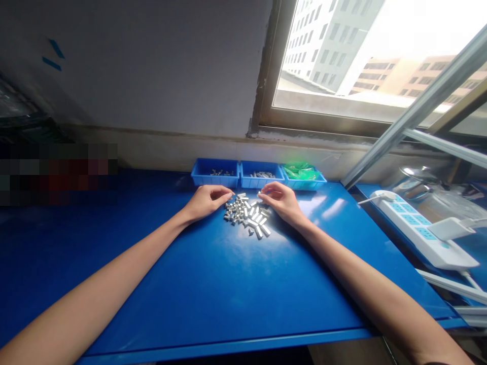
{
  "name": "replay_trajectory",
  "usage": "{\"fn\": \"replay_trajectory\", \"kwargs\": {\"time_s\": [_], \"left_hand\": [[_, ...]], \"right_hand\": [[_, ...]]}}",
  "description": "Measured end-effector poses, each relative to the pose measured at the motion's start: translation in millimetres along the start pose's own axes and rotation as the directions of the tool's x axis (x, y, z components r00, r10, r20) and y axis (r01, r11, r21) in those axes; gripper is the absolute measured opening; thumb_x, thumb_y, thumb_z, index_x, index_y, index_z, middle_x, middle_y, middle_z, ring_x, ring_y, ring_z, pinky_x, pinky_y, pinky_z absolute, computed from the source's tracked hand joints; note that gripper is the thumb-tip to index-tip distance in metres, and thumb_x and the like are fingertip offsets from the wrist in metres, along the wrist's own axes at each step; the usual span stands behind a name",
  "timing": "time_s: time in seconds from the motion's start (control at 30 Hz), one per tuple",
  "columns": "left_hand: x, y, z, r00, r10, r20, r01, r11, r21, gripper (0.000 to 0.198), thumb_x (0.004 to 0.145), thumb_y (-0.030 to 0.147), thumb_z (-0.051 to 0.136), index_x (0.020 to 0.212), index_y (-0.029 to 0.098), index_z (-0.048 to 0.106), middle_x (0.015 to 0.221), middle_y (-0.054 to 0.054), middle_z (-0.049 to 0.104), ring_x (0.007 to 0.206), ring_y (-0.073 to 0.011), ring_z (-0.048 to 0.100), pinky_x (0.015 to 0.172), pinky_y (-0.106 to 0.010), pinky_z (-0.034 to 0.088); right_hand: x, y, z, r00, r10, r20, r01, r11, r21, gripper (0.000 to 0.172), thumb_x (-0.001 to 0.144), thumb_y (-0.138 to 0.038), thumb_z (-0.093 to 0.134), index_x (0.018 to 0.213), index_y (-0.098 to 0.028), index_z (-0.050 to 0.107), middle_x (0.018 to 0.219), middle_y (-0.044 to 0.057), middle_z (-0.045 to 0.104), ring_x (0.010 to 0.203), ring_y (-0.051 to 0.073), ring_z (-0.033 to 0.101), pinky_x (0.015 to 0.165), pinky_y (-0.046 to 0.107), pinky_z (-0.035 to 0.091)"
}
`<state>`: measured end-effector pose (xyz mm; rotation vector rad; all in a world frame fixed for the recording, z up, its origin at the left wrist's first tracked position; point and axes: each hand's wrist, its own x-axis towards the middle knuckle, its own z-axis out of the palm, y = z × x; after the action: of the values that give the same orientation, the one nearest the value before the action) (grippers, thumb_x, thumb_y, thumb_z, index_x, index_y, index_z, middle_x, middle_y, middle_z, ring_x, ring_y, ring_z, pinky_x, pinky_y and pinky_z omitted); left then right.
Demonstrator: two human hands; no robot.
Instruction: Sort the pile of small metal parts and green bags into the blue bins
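Observation:
My left hand is at the left side of a small heap of metal parts, its thumb and forefinger pinched together; what is between them, if anything, is too small to make out. On the heap's right, my right hand pinches a small shiny metal piece at its fingertips. Short screws make up the left part of the heap. Bright metal standoffs, long and narrow, lie loosely to their right. The heap rests directly on the blue table.
Behind my hands stand three blue bins: the left bin holds small screws, the middle bin metal pieces, and the right bin a green plastic bag. A metal frame and a white power strip are at the right.

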<state>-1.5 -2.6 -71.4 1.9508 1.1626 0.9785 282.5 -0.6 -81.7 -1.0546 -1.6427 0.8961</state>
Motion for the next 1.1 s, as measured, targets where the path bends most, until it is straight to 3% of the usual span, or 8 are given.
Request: {"fn": "replay_trajectory", "kwargs": {"time_s": [0.1,0.23,0.37,0.53,0.63,0.73,0.83,1.1], "left_hand": [[-0.3,0.5,-1.3,0.999,0.030,0.023,-0.030,1.000,-0.008,0.027,0.089,0.037,0.070,0.104,0.019,0.084,0.107,-0.008,0.083,0.096,-0.0266,0.078,0.086,-0.036,0.061],[-0.1,2.6,-2.8,0.994,0.095,0.053,-0.096,0.995,0.026,0.028,0.080,0.025,0.068,0.102,0.019,0.084,0.105,-0.007,0.083,0.096,-0.0254,0.076,0.086,-0.035,0.059],[0.5,2.1,-6.9,0.981,0.159,0.116,-0.166,0.985,0.056,0.029,0.078,0.024,0.070,0.103,0.019,0.083,0.108,-0.007,0.082,0.097,-0.0243,0.075,0.087,-0.034,0.058],[0.0,-3.2,-10.3,0.975,0.159,0.157,-0.173,0.982,0.077,0.024,0.083,0.028,0.073,0.103,0.021,0.083,0.108,-0.007,0.081,0.096,-0.0232,0.075,0.088,-0.033,0.059],[-0.5,-5.5,-8.9,0.980,0.140,0.141,-0.154,0.984,0.095,0.022,0.086,0.033,0.075,0.103,0.021,0.084,0.107,-0.007,0.081,0.094,-0.0230,0.075,0.087,-0.033,0.060],[-0.3,-6.8,-7.6,0.990,0.092,0.109,-0.099,0.994,0.056,0.026,0.090,0.039,0.075,0.108,0.022,0.083,0.107,-0.007,0.082,0.093,-0.0233,0.076,0.085,-0.033,0.061],[0.6,-7.5,-7.7,0.996,0.055,0.066,-0.054,0.998,-0.020,0.031,0.094,0.046,0.072,0.110,0.021,0.082,0.111,-0.008,0.081,0.097,-0.0242,0.077,0.085,-0.033,0.061],[-0.1,-3.1,-8.2,0.999,-0.016,-0.030,0.010,0.983,-0.186,0.046,0.083,0.051,0.084,0.114,0.017,0.078,0.101,-0.009,0.080,0.085,-0.0229,0.078,0.082,-0.035,0.065]], "right_hand": [[0.3,-2.9,-4.5,0.999,0.047,0.027,-0.048,0.997,0.061,0.037,0.072,-0.049,0.092,0.085,-0.018,0.078,0.085,0.007,0.080,0.076,0.022,0.075,0.072,0.034,0.059],[0.5,-5.1,-9.8,0.998,0.066,-0.015,-0.064,0.989,0.137,0.033,0.073,-0.045,0.092,0.091,-0.020,0.082,0.095,0.008,0.083,0.090,0.025,0.078,0.089,0.040,0.062],[1.4,-2.9,-10.8,0.995,0.010,-0.095,0.017,0.959,0.282,0.043,0.078,-0.043,0.090,0.114,-0.023,0.081,0.126,0.009,0.080,0.118,0.030,0.075,0.112,0.048,0.056],[1.5,-2.5,-9.5,0.996,-0.069,-0.062,0.087,0.925,0.371,0.068,0.079,-0.041,0.091,0.141,-0.030,0.068,0.161,0.007,0.057,0.147,0.032,0.056,0.125,0.051,0.045],[-0.5,-7.9,-8.8,0.997,-0.068,-0.042,0.078,0.942,0.327,0.059,0.081,-0.044,0.088,0.135,-0.029,0.072,0.153,0.009,0.064,0.135,0.031,0.067,0.119,0.050,0.050],[-2.5,-14.2,-8.0,1.000,-0.010,-0.022,0.015,0.971,0.237,0.041,0.083,-0.049,0.084,0.115,-0.023,0.079,0.118,0.010,0.081,0.098,0.027,0.080,0.099,0.046,0.060],[-2.9,-17.0,-6.6,0.999,0.042,0.019,-0.044,0.987,0.155,0.037,0.084,-0.052,0.082,0.100,-0.020,0.080,0.088,0.007,0.082,0.075,0.023,0.076,0.079,0.039,0.062],[-1.5,-11.3,-2.5,0.988,0.078,0.136,-0.075,0.997,-0.026,0.032,0.085,-0.047,0.078,0.097,-0.018,0.082,0.094,0.009,0.082,0.082,0.023,0.076,0.077,0.034,0.060]]}}
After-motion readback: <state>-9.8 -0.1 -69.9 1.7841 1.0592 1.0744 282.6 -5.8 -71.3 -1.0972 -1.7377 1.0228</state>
